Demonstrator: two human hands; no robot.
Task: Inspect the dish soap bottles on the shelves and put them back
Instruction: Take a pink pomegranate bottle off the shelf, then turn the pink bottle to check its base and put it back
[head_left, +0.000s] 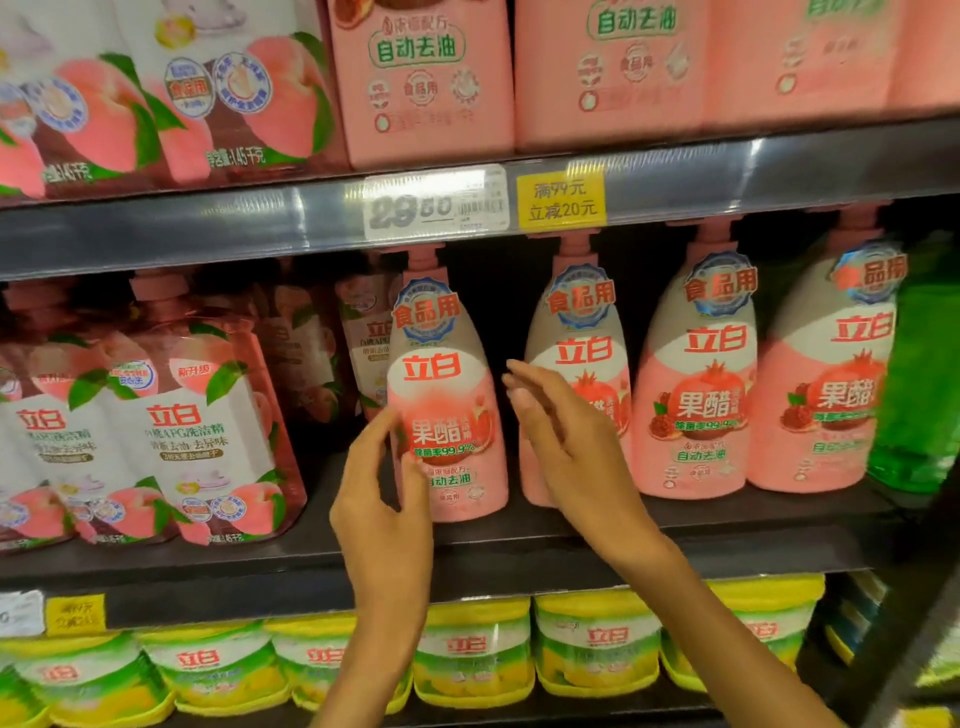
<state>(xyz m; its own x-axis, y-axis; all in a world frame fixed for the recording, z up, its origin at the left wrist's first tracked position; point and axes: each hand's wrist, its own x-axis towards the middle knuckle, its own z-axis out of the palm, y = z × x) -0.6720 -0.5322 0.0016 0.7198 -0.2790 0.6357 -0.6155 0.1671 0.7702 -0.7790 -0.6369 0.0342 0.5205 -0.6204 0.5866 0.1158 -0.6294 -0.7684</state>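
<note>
Both hands (384, 499) hover loose-fingered by a pink bottle (449, 415) on the dark shelf (727, 525).

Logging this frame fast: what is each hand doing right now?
Left hand: open, fingers touching the left side of the pink dish soap bottle, not gripping it.
Right hand: open, fingers straight, holding nothing.

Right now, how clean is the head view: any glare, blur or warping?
Head view: glare streaks the clear plastic price rail; the white price tag and right hand are motion-blurred; the pink pomegranate soap bottle reads clearly; wide-angle bends shelf edges.
</note>
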